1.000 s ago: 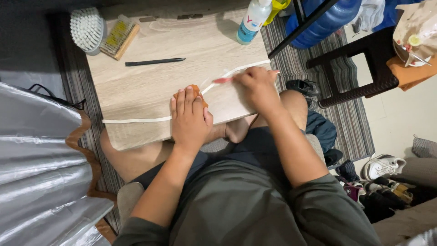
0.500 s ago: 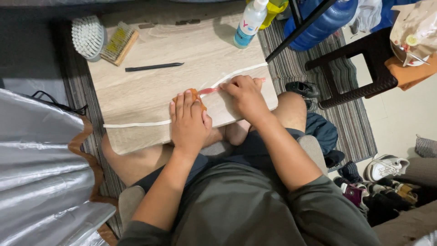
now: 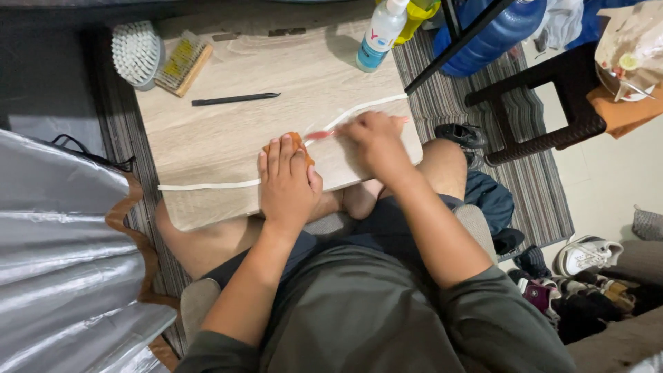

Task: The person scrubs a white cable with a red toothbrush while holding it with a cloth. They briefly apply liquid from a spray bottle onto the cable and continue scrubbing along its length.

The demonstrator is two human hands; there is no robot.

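A light wooden board (image 3: 235, 131) rests across my legs. A long white strip (image 3: 207, 185) runs diagonally over it. My left hand (image 3: 284, 181) lies flat, fingers together, pressing an orange cloth (image 3: 295, 141) onto the strip near the board's front edge. My right hand (image 3: 375, 141) is closed around a thin red-pink tool (image 3: 319, 134), whose tip points left at the orange cloth. The tool's handle end shows past the knuckles.
A black pen-like tool (image 3: 235, 99) lies mid-board. A white round brush (image 3: 137, 52) and a yellow wire brush (image 3: 182, 62) sit at the far left corner, a spray bottle (image 3: 378, 36) at the far right. A dark stool (image 3: 552, 90), blue water jug (image 3: 497, 34) and shoes (image 3: 587, 254) stand right.
My right hand has slid left along the white strip toward my left hand, carrying the red-pink tool. My left hand has stayed pressed on the orange cloth.
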